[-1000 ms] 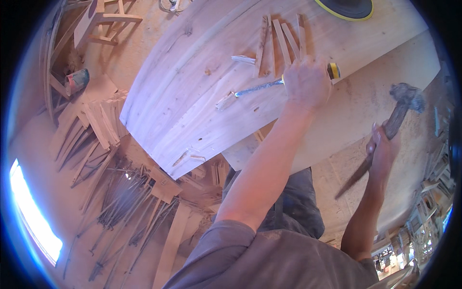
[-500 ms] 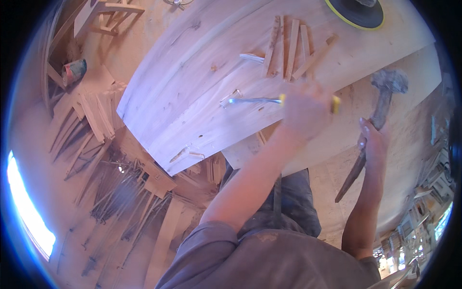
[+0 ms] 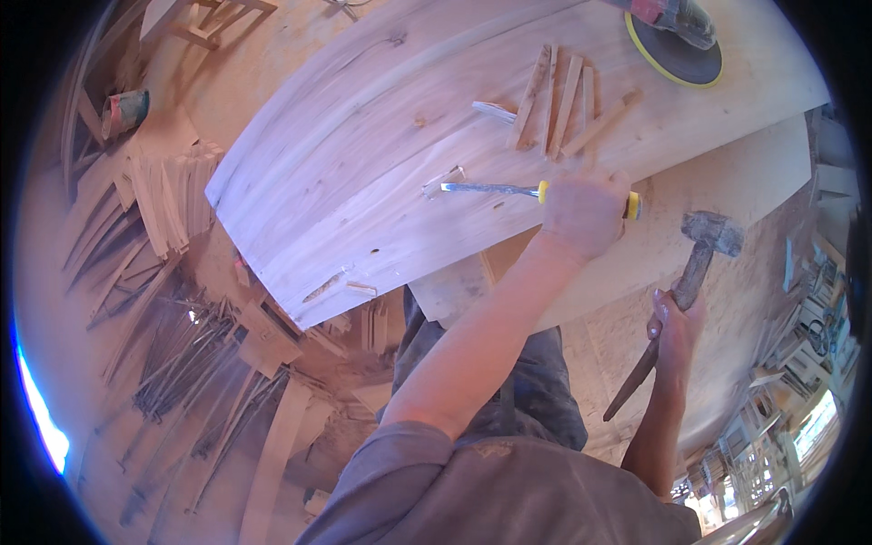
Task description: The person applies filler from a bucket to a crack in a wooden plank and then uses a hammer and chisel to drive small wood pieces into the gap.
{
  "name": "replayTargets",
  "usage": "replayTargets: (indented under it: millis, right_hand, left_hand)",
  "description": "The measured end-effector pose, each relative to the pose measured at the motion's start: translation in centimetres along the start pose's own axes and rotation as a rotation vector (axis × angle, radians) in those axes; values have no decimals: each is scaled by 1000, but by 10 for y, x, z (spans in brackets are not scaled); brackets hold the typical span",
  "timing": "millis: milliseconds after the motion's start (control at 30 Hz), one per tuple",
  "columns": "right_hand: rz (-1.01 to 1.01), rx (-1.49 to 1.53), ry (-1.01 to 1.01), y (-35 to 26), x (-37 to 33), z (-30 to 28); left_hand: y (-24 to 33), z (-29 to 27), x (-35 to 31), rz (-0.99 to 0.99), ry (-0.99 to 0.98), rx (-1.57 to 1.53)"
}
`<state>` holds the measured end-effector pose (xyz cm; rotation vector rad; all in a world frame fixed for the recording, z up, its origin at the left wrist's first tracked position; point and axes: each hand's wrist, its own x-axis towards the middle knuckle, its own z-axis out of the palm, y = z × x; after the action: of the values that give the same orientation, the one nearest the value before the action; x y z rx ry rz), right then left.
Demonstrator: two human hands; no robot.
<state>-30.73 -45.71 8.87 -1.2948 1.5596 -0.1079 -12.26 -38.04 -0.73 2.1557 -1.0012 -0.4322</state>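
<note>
My left hand (image 3: 581,213) grips the yellow handle of a chisel (image 3: 490,189). Its steel blade lies low across a wide pale wooden board (image 3: 363,163), with the tip at a small raised chip (image 3: 443,178). My right hand (image 3: 677,327) holds the dark wooden handle of a hammer (image 3: 699,259). The hammer's worn metal head hangs in the air just right of the chisel's butt end, not touching it.
Several thin wood strips (image 3: 559,104) lie on the board's far part, beside a power sander with a yellow-rimmed disc (image 3: 677,50). A second board (image 3: 727,191) lies under the first. Stacked slats (image 3: 168,204) and offcuts (image 3: 182,363) cover the sawdust floor on the left. Cluttered shelves (image 3: 799,363) stand at right.
The hammer rose slightly, then came down and left, closer to the chisel's butt end. My left hand kept the chisel tip at about the same spot on the board.
</note>
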Motion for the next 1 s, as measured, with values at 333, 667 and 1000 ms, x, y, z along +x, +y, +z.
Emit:
replayTargets:
  millis: [333,667,1000]
  right_hand:
    - [-465,223,217,-23,-22,4]
    - [-363,-552,-14,-26,-19,30]
    - [-534,-679,-196,-7,-15,60]
  left_hand:
    - [4,-26,-5,86,171,-88]
    - [-12,-13,-1,93,116,8]
    - [-37,-34,-17,3,59,-115]
